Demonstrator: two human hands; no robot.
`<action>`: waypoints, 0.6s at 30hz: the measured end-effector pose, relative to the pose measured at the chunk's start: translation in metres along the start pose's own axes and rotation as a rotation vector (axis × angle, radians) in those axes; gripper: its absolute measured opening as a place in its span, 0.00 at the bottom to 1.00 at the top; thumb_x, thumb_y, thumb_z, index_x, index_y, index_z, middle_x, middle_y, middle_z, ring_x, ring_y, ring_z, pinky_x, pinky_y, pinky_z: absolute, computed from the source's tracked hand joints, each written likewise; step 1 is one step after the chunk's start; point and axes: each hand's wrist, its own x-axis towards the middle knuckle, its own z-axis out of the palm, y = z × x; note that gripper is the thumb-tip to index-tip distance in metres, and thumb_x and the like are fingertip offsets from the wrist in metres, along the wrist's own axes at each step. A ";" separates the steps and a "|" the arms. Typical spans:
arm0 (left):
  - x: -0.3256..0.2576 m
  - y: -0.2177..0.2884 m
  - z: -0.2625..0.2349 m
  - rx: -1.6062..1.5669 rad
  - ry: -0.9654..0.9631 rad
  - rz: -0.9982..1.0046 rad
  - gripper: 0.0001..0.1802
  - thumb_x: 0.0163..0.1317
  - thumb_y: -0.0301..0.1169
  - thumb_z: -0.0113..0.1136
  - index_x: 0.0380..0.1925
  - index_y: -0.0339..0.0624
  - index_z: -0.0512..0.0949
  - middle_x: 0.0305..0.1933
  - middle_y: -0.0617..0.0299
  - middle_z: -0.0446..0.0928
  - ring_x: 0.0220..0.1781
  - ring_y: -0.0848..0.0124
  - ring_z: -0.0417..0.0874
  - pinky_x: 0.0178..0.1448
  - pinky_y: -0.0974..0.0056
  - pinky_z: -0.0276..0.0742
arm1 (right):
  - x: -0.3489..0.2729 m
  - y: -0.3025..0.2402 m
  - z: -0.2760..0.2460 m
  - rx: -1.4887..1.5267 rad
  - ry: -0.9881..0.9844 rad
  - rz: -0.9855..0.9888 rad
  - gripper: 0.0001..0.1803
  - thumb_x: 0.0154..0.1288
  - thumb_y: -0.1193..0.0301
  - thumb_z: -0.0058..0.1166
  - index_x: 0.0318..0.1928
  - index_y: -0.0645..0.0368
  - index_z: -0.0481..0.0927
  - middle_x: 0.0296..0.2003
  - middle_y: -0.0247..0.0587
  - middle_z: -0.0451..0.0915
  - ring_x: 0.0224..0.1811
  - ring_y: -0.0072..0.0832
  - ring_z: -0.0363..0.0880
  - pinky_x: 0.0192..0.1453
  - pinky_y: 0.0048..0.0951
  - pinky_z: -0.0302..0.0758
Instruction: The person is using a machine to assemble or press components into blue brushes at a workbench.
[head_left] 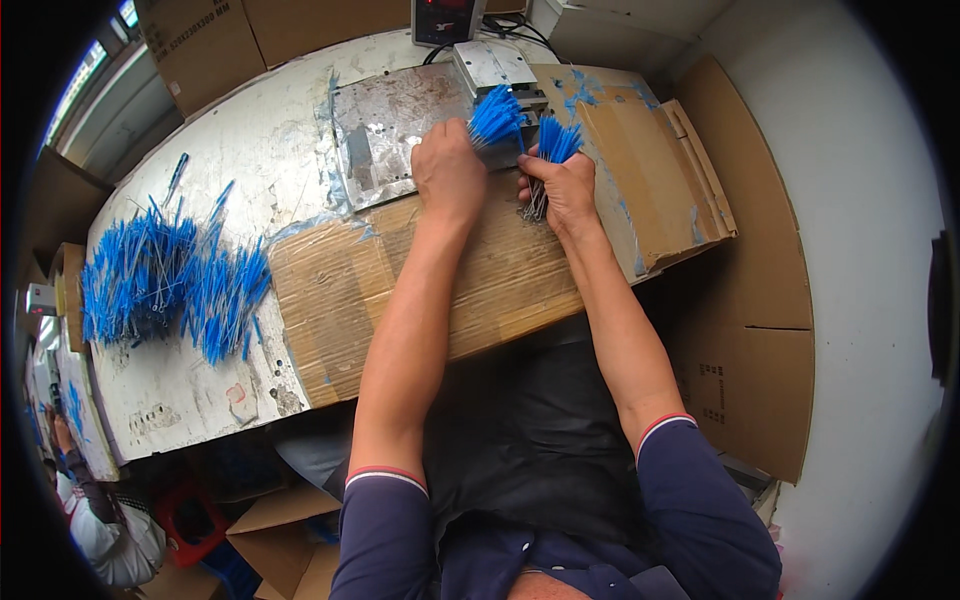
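Note:
My left hand [448, 168] is closed at the lower end of a bundle of thin blue-bristled wire brushes [497, 115], whose blue heads fan out up and to the right. Its fingertips are hidden behind the back of the hand. Just to the right, my right hand [566, 186] grips a second bundle of brushes [558, 140]. Their blue heads stick out above the fist, and bare wire ends [536, 206] come out below it. A single blue strand shows between the two bundles, near my right thumb. Both hands are close in front of a small metal machine [493, 64].
A large pile of blue brushes [140, 265] lies on the white table [290, 120] at the left. A metal plate [385, 125] and cardboard [340, 300] cover parts of the table. Behind stands a box with a red display [445, 20]. At the far left edge is another person [110, 530].

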 end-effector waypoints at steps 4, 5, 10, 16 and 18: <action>0.001 -0.001 -0.001 -0.007 0.019 -0.111 0.07 0.57 0.21 0.57 0.35 0.39 0.78 0.37 0.50 0.81 0.42 0.49 0.82 0.48 0.48 0.74 | 0.001 -0.004 0.006 -0.034 0.021 0.026 0.09 0.58 0.83 0.66 0.35 0.62 0.78 0.24 0.37 0.80 0.19 0.24 0.80 0.17 0.24 0.76; 0.002 -0.001 -0.001 -0.065 0.055 -0.175 0.06 0.58 0.21 0.58 0.36 0.39 0.78 0.36 0.49 0.81 0.41 0.47 0.83 0.47 0.48 0.75 | 0.004 -0.004 0.008 -0.071 0.041 0.015 0.07 0.57 0.82 0.65 0.33 0.62 0.79 0.23 0.38 0.81 0.18 0.24 0.80 0.16 0.24 0.75; 0.002 -0.002 -0.003 -0.139 0.100 -0.239 0.09 0.58 0.22 0.62 0.40 0.38 0.78 0.37 0.47 0.82 0.41 0.45 0.83 0.45 0.46 0.76 | 0.017 -0.005 0.016 -0.191 0.091 -0.007 0.05 0.56 0.82 0.65 0.30 0.64 0.80 0.21 0.39 0.81 0.17 0.24 0.79 0.15 0.24 0.73; 0.004 -0.006 0.002 -0.174 0.176 -0.188 0.06 0.60 0.26 0.63 0.35 0.39 0.75 0.33 0.43 0.81 0.38 0.41 0.83 0.43 0.42 0.74 | 0.022 -0.001 0.020 -0.203 0.136 -0.043 0.06 0.57 0.82 0.66 0.30 0.65 0.80 0.21 0.41 0.81 0.17 0.24 0.80 0.16 0.25 0.75; 0.003 -0.007 0.003 -0.160 0.184 -0.163 0.06 0.60 0.26 0.63 0.36 0.39 0.76 0.33 0.43 0.82 0.39 0.41 0.83 0.43 0.43 0.75 | 0.022 0.001 0.021 -0.212 0.152 -0.063 0.06 0.57 0.82 0.67 0.31 0.66 0.80 0.23 0.42 0.82 0.18 0.25 0.81 0.16 0.25 0.77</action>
